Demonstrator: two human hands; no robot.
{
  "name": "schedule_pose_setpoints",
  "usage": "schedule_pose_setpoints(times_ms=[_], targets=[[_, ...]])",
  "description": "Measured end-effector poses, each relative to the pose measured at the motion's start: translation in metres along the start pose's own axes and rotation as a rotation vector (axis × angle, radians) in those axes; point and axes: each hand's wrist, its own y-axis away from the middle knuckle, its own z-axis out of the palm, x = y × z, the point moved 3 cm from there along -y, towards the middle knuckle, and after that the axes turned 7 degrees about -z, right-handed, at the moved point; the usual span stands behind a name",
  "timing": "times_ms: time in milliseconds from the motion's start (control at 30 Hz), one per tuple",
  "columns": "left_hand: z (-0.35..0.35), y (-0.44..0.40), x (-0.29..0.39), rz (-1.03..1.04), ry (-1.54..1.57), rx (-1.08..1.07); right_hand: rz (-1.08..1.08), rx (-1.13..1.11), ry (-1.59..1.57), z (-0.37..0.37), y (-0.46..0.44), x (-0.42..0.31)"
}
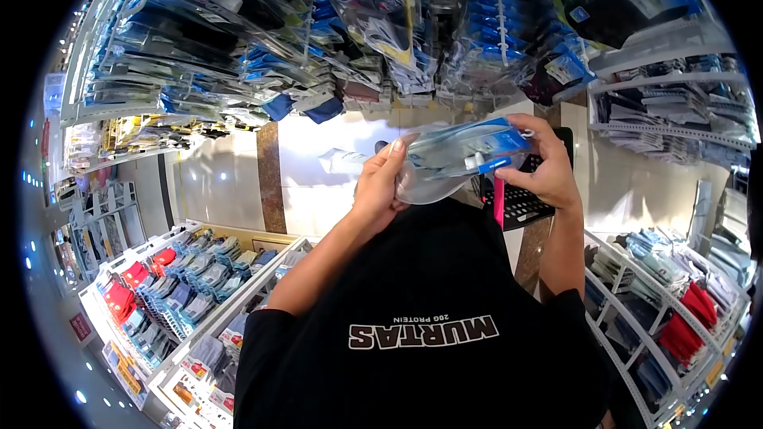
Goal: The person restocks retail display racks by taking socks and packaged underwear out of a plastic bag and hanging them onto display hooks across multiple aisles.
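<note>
My left hand grips the left end of a clear plastic packet, thumb on top. My right hand pinches the packet's right end, beside its blue header card. Something grey-blue lies flat inside the packet; its kind is blurred by the shiny film. A small blue and white label shows near the right fingers. Below the packet, against my left fingers, sits a rounded translucent plastic piece; I cannot tell whether it is part of the same packet.
Racks of hanging packets fill the wall ahead. A black basket with a pink strip is beyond my right forearm. Shelves of folded clothes stand at left, and another rack at right. Pale floor tiles lie below.
</note>
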Motion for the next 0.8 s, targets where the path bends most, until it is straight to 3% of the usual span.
schedule_pose_setpoints(times_ms=[200,433,533,667,800], targets=[[0.0,-0.003,-0.004,-0.018,-0.044,0.042,0.031,-0.1,0.15,0.015,-0.007,-0.017],[-0.006,-0.006,-0.001,0.012,0.042,0.076,0.238,-0.107,0.112,0.009,0.002,-0.005],[-0.01,-0.009,0.0,0.037,0.073,0.067,0.015,-0.191,0.19,0.013,0.01,-0.015],[-0.009,-0.011,-0.001,0.028,0.088,0.072,-0.109,-0.241,0.486,0.028,0.008,-0.032],[-0.016,-0.018,-0.007,0.039,0.085,0.0,-0.12,-0.226,0.563,0.044,0.014,-0.019]])
